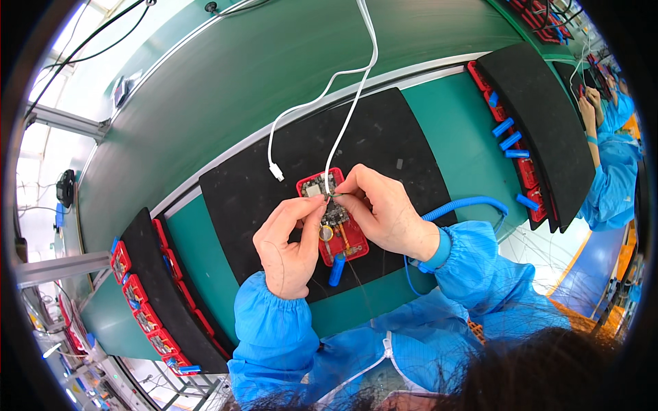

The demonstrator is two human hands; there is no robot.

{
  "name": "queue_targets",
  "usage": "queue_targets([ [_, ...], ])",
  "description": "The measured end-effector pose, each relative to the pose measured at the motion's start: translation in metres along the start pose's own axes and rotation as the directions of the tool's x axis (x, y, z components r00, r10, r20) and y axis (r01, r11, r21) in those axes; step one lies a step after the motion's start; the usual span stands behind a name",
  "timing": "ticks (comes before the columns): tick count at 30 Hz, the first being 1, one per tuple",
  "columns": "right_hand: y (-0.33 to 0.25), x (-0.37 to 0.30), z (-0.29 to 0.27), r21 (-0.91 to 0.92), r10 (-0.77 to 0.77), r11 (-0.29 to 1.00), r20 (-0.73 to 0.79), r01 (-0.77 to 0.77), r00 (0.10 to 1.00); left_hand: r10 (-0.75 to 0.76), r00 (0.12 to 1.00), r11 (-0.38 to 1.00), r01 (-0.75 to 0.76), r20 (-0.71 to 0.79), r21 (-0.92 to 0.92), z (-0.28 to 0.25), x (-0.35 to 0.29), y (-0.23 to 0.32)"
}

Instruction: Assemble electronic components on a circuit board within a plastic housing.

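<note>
An open red case [356, 248] with circuit boards [336, 216] inside lies before me on a black mat [267, 205]. My left hand [289, 240] reaches in over its left edge, thumb and forefinger pinched on something too small to make out. From the right, my right hand [384, 214] pinches a thin dark-green wire close to the left fingertips. A white cable [348, 118] runs down to the board between both hands, its end partly hidden by fingers. A blue cylinder [336, 270], battery-like, lies at the case's near edge.
Another white cable ends in a loose plug [276, 171] on the mat. A blue coiled cord [473, 201] runs from near my right wristband [442, 248]. Black racks with red cases stand left [163, 340] and right [528, 172]. A co-worker's hands [588, 106] show far right.
</note>
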State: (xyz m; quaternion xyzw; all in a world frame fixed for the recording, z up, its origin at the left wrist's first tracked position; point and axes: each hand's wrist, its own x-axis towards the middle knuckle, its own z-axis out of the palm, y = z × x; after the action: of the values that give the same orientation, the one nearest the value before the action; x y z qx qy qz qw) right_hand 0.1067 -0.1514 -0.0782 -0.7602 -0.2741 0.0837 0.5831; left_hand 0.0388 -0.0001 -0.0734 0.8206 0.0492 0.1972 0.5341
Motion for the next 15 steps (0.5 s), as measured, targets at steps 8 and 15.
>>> queue_targets([
  [8,0.0003,0.0011,0.0006,-0.017,-0.035,0.999,0.007,0.035,0.999,0.002,0.999,1.0,-0.003,-0.036,-0.011,0.0025,0.0011,0.0004],
  [15,0.0031,0.0007,0.0035,-0.057,-0.083,0.995,-0.026,0.081,0.996,-0.008,0.999,1.0,0.007,-0.035,-0.014,0.0024,0.0005,-0.0004],
])
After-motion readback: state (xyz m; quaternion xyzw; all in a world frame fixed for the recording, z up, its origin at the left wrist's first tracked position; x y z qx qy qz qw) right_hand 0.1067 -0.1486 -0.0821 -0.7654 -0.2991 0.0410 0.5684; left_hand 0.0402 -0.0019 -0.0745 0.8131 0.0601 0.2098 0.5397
